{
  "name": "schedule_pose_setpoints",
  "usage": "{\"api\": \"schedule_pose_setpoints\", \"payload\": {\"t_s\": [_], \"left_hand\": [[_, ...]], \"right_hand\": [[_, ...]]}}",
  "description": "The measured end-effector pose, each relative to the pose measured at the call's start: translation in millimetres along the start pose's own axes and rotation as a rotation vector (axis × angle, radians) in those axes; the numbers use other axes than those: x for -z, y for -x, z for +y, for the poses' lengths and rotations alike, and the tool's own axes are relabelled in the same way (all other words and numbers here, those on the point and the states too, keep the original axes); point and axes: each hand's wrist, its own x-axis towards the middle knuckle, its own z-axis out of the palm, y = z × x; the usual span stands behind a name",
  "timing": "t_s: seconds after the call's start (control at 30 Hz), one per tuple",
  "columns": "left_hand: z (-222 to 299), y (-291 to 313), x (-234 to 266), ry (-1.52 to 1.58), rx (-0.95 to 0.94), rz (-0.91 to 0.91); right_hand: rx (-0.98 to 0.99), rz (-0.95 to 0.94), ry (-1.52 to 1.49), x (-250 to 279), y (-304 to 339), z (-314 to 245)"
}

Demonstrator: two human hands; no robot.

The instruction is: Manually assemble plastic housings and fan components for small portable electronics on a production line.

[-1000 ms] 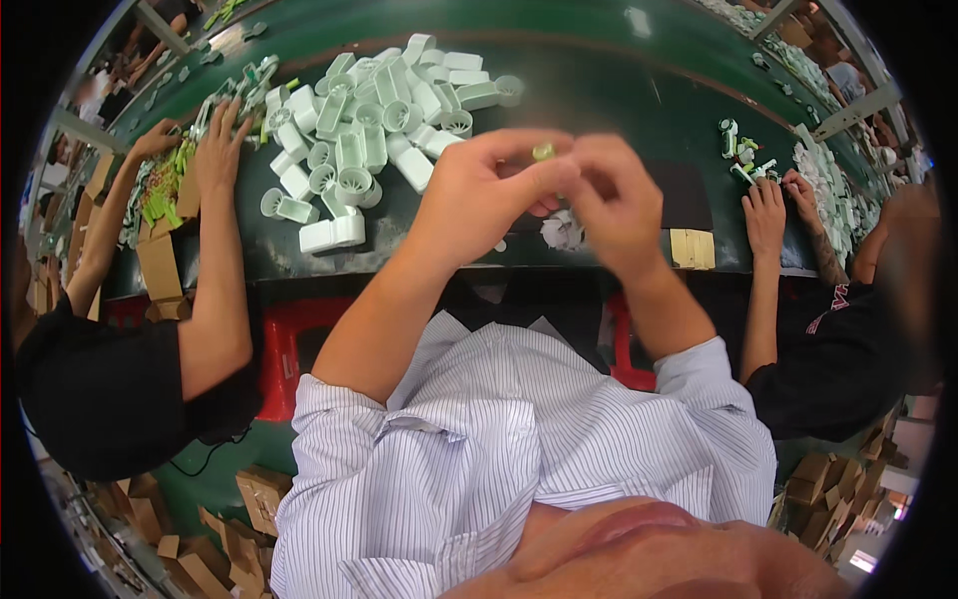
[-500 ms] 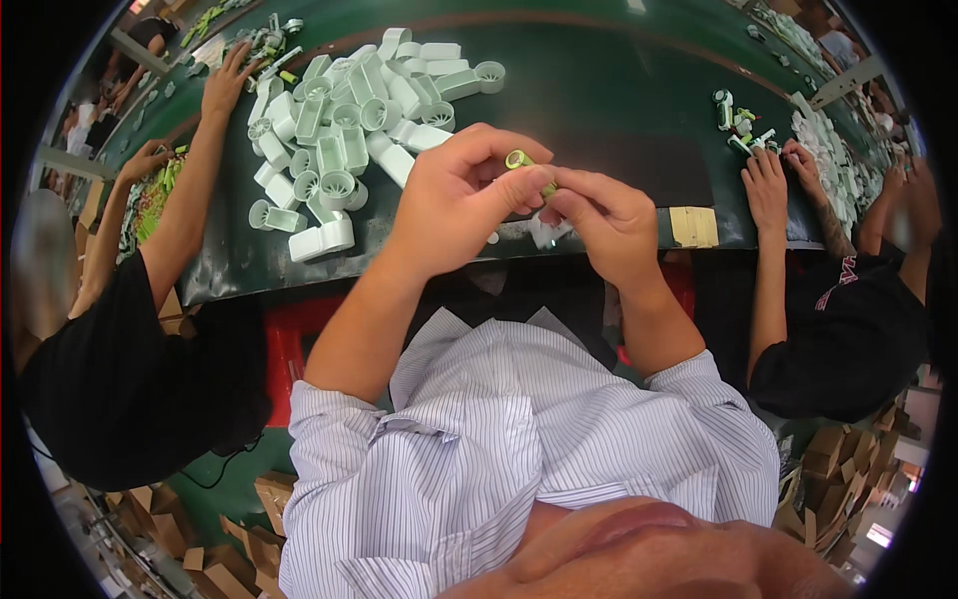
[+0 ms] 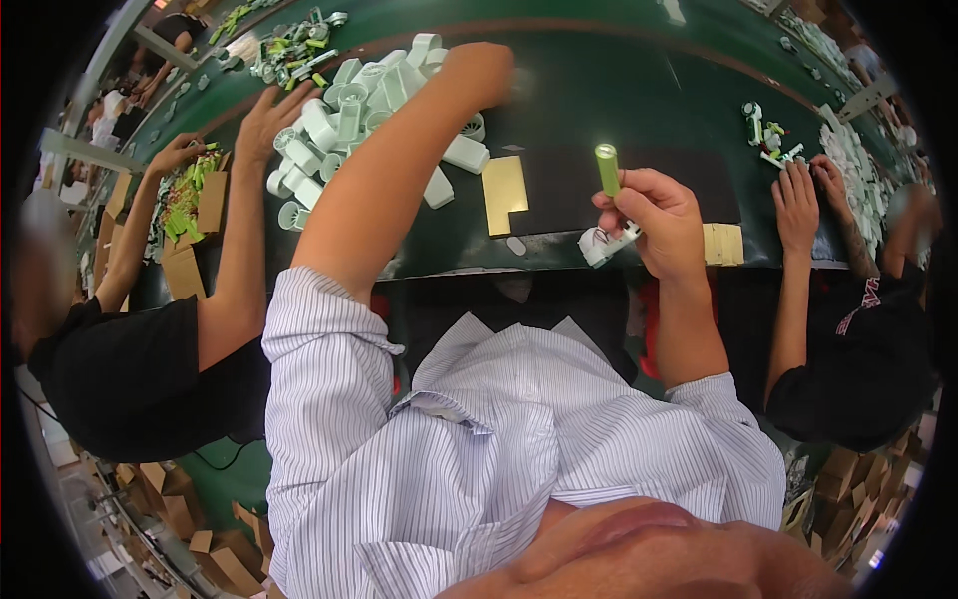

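Observation:
Between the thumb and fingers of my right hand stands a green battery cell, upright, closed in that grip. A small pale part with thin wires hangs just below, by the same fingers; how it joins the cell cannot be made out. My left hand is stretched forward at the far right edge of a pile of pale green plastic housings. It is smeared by motion and its fingers are hidden, so whether it holds anything does not show.
A yellow sheet lies beside a dark mat, with a yellow pad at the right. Co-workers' hands work on the left, near a box of green parts, and others on the right.
My left hand has left the battery cell and swung forward to the housings. My right hand has moved right, keeping the cell. The left co-worker's hand has drawn back from the far parts heap.

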Motion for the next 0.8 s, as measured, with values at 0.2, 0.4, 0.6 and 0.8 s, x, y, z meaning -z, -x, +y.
{"api": "schedule_pose_setpoints", "payload": {"t_s": [0.2, 0.4, 0.6, 0.8], "left_hand": [[21.8, 8.5, 9.7, -0.054, -0.063, -0.084], [32.0, 40.5, 31.8, 0.605, 0.073, 0.141], [55.8, 109.4, -22.1, 1.977, 0.025, -0.136], [88.6, 117.5, -48.6, 2.32, 0.267, 0.213]], "right_hand": [[0.0, 0.019, -0.05, 10.5, -2.5, 4.3], [0.017, 0.061, -0.045, 12.9, -4.4, 4.8], [-0.016, 0.009, -0.016, -2.9, -8.0, -6.8], [-0.044, -0.002, 0.116, -19.6, -17.8, -0.2]]}}
